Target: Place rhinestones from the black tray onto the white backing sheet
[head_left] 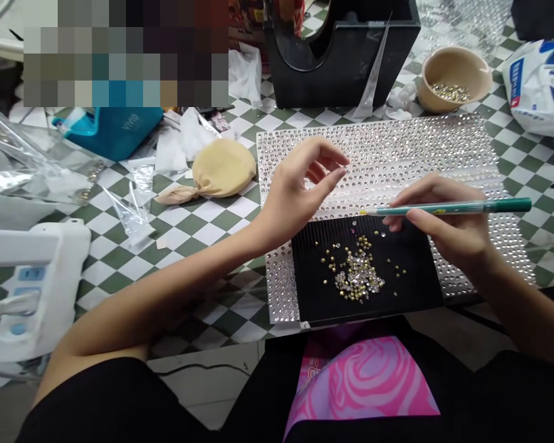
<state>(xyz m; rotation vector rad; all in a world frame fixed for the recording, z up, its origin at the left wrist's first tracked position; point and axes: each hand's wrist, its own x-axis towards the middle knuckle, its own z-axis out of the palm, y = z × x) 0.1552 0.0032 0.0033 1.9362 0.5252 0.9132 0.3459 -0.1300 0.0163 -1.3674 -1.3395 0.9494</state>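
My right hand [452,215] is closed around a slim green pen [452,208], held nearly level, its pale shaft and yellow tip pointing left. My left hand [300,184] hovers over the rhinestone sheet [378,147], fingers curled, thumb and forefinger tips slightly apart with nothing visible between them. Under both hands lies a black ridged tray [406,289], resting on the sheet. A loose heap of gold-backed and clear rhinestones [357,277] is spread on it. Rows of silvery stones cover the sheet, with paler strips across its middle.
Behind the sheet stand a black holder [341,67] and a beige bowl of stones [457,80]. A tied tan pouch [224,169], a teal bag [120,132] and plastic scraps lie left. A white power strip [41,289] is at near left; a white-blue packet [540,86] sits right.
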